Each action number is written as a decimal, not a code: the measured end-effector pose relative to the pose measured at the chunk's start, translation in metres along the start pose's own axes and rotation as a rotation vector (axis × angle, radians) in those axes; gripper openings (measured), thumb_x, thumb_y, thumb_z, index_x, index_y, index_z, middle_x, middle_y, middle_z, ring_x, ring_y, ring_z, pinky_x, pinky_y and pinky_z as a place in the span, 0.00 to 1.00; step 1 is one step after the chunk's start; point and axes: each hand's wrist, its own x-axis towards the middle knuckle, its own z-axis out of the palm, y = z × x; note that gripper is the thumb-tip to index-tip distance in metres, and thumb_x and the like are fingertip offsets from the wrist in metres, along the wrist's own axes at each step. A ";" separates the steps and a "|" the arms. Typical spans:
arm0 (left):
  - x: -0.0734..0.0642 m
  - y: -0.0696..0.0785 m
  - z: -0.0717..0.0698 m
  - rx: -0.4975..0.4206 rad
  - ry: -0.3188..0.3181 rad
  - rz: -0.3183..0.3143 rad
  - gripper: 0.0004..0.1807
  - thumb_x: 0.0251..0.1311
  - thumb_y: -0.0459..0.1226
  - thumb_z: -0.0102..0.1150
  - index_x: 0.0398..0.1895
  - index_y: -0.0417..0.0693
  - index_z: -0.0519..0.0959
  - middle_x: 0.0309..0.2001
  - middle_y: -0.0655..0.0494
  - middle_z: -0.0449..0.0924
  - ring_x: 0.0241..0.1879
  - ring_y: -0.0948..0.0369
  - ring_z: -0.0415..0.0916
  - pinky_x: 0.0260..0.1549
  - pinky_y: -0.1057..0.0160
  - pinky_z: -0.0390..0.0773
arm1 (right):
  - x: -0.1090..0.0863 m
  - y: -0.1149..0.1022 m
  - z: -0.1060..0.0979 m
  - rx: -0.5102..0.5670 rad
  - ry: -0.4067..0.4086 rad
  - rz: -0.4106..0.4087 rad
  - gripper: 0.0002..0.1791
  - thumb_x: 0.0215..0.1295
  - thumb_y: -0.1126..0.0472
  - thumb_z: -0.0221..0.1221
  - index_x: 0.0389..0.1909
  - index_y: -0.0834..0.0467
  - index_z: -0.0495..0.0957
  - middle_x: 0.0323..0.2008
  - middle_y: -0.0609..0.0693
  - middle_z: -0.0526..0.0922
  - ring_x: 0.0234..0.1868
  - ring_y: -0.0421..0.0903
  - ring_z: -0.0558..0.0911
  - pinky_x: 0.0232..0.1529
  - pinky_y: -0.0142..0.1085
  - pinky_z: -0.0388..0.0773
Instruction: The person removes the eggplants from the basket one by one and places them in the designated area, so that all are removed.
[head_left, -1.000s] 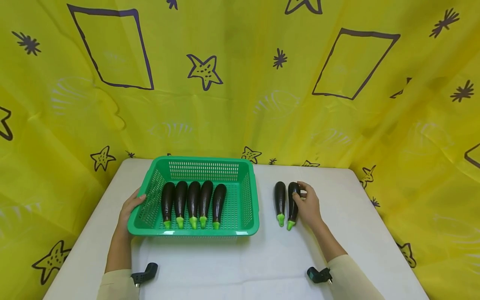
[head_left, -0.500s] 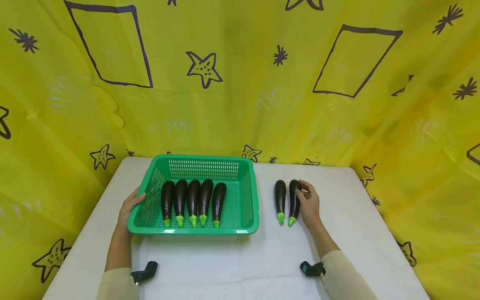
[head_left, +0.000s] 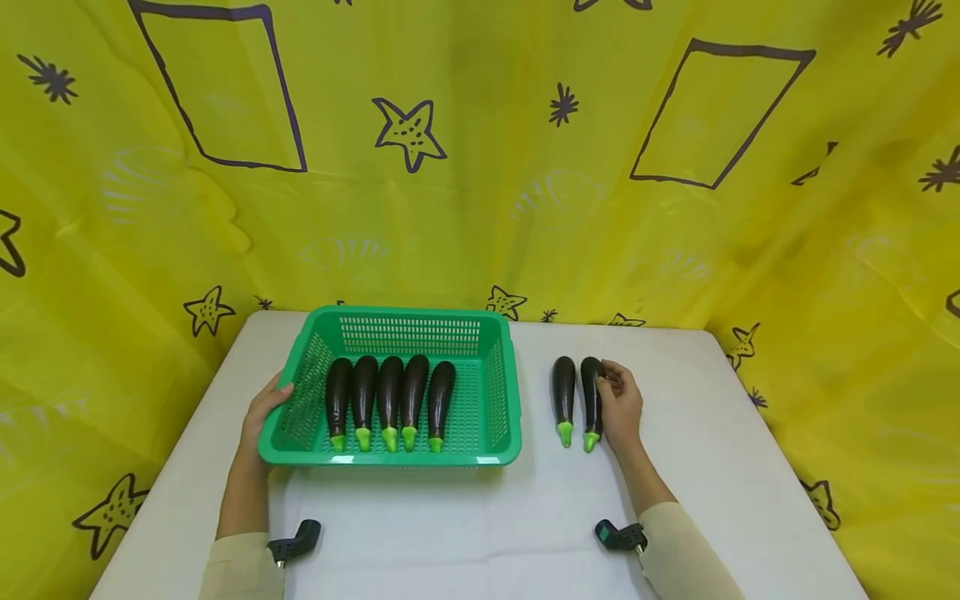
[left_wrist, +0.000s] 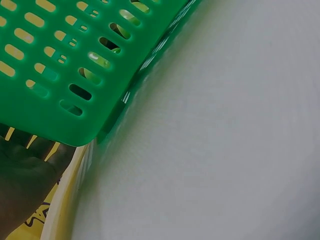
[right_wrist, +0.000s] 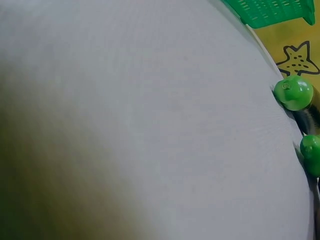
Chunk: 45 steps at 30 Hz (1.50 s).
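Observation:
In the head view, a green plastic basket stands on the table with several dark eggplants lying side by side in it. My left hand holds its left side, the thumb over the rim; the left wrist view has those fingers against the outside of the basket. Right of the basket two eggplants lie nearly parallel, green stem ends toward me. My right hand pinches the right-hand eggplant near its thick end. The other eggplant lies just left of it, untouched.
A white cloth covers the table. Yellow patterned curtains hang around its back and sides. A small black device is strapped at the left wrist, and a matching device at the right.
The right-hand eggplant's stem end has swung slightly right, away from its neighbour, and the right hand has shifted a little with it. The left hand and basket have stayed put.

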 end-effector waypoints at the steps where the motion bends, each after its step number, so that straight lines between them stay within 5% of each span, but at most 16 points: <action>1: 0.000 0.000 0.000 0.008 0.003 -0.001 0.36 0.81 0.41 0.39 0.84 0.36 0.46 0.61 0.68 0.75 0.62 0.62 0.69 0.57 0.67 0.72 | 0.002 0.006 0.001 0.001 0.008 0.003 0.22 0.75 0.71 0.52 0.66 0.74 0.73 0.58 0.71 0.78 0.47 0.39 0.74 0.48 0.22 0.69; 7: 0.000 0.002 0.002 0.040 0.029 -0.028 0.36 0.80 0.44 0.41 0.85 0.40 0.49 0.62 0.68 0.73 0.63 0.60 0.67 0.55 0.66 0.75 | 0.010 0.028 0.002 -0.030 0.041 0.022 0.20 0.77 0.67 0.54 0.65 0.70 0.75 0.57 0.68 0.80 0.46 0.37 0.75 0.47 0.22 0.70; 24: -0.002 0.000 0.001 0.036 0.020 -0.031 0.36 0.80 0.43 0.37 0.85 0.38 0.46 0.61 0.70 0.74 0.62 0.62 0.68 0.55 0.67 0.74 | 0.011 0.031 0.004 -0.149 0.088 0.038 0.17 0.75 0.64 0.58 0.60 0.66 0.80 0.49 0.61 0.83 0.41 0.38 0.75 0.41 0.24 0.69; 45: -0.003 0.001 0.002 0.039 0.022 -0.016 0.35 0.81 0.43 0.38 0.85 0.38 0.48 0.62 0.66 0.73 0.61 0.61 0.68 0.56 0.66 0.74 | 0.012 0.034 0.005 -0.190 0.082 0.012 0.18 0.75 0.62 0.59 0.61 0.66 0.79 0.51 0.61 0.83 0.38 0.38 0.76 0.38 0.25 0.69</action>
